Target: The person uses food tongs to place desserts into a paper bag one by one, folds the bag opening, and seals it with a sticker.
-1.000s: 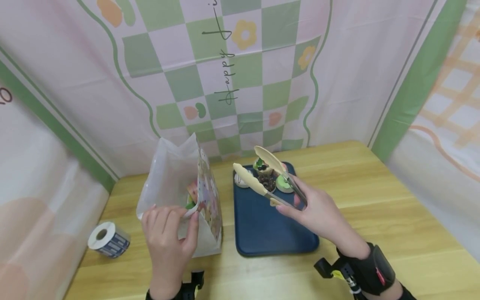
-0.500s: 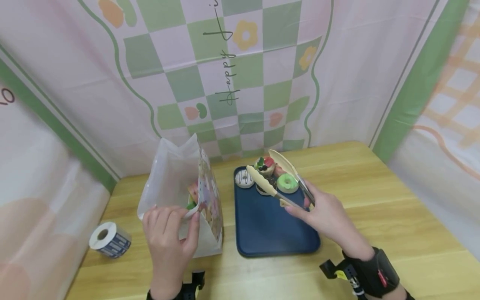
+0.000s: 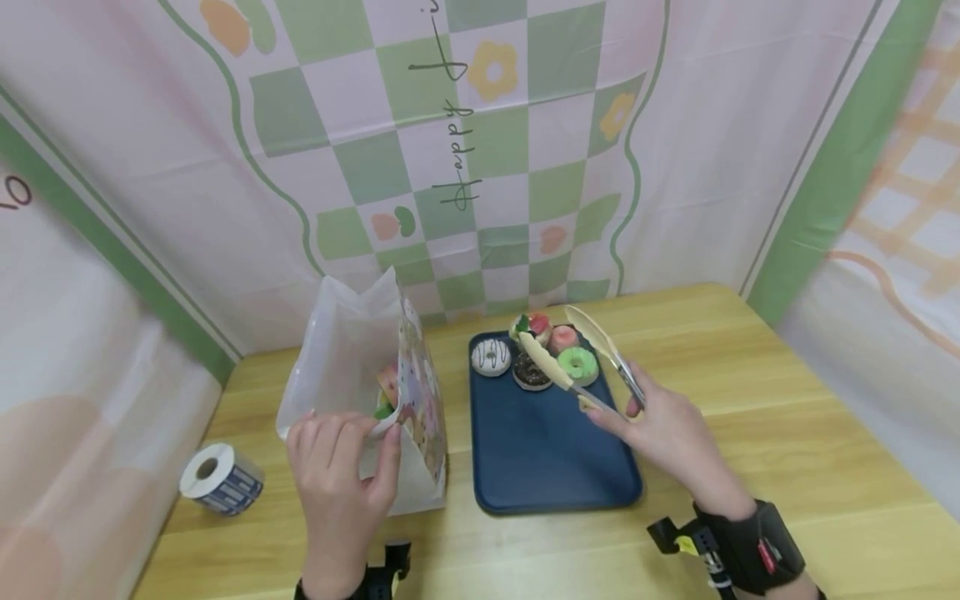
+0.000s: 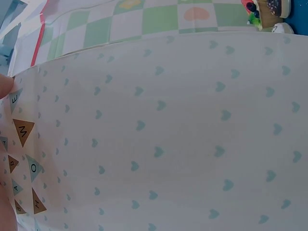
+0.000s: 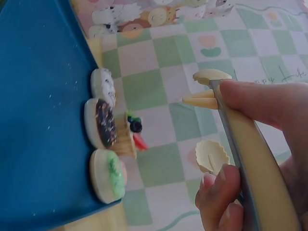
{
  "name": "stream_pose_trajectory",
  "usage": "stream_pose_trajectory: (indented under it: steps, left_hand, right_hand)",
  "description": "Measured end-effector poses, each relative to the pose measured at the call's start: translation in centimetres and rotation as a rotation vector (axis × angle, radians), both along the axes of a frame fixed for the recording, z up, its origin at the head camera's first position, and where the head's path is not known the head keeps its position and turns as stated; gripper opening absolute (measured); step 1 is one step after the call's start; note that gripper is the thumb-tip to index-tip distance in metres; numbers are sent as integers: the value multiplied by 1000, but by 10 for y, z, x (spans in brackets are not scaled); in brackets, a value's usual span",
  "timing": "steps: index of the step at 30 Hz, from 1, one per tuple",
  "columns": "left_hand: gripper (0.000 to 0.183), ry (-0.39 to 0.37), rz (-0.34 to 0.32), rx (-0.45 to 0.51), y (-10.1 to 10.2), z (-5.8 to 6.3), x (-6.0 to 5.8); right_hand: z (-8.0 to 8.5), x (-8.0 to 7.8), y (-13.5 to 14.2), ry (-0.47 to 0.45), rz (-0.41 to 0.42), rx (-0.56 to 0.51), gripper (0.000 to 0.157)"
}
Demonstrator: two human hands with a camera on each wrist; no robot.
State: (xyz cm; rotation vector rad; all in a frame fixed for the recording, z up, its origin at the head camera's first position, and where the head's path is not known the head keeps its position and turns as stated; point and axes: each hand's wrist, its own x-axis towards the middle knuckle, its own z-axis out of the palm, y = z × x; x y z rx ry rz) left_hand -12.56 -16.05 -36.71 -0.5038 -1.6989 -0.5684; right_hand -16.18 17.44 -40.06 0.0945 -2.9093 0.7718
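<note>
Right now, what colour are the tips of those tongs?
Pale yellow; the tips of the tongs show best in the head view.

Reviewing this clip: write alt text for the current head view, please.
A person's right hand holds spread tongs above pastries at the far end of a blue tray, while the left hand grips an open bag by its rim. A label roll sits left of the bag.

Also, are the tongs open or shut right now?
Open: the tongs, held in the right hand, show two cream tips spread well apart in the head view, pinching nothing.
</note>
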Motion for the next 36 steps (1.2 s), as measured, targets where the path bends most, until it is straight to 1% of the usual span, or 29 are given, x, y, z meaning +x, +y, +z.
stream_pose_trajectory:
  steps: [9, 16, 24, 31, 36]
  left_hand:
    - [38, -7, 0, -1, 0, 0, 0]
    - [38, -3, -5, -1, 1, 0, -1]
    - [38, -2, -1, 4, 2, 1, -1]
    - [39, 8, 1, 15, 2, 2, -2]
    - [39, 8, -1, 16, 2, 2, -2]
  right_hand:
    - [-8, -2, 9, -53, -33, 2, 108]
    - [-18, -5, 15, -91, -60, 21, 115]
    - [-26, -10, 19, -117, -68, 4, 113]
    - [-36, -16, 20, -133, -56, 19, 113]
    - [-42, -19, 22, -138, -62, 22, 111]
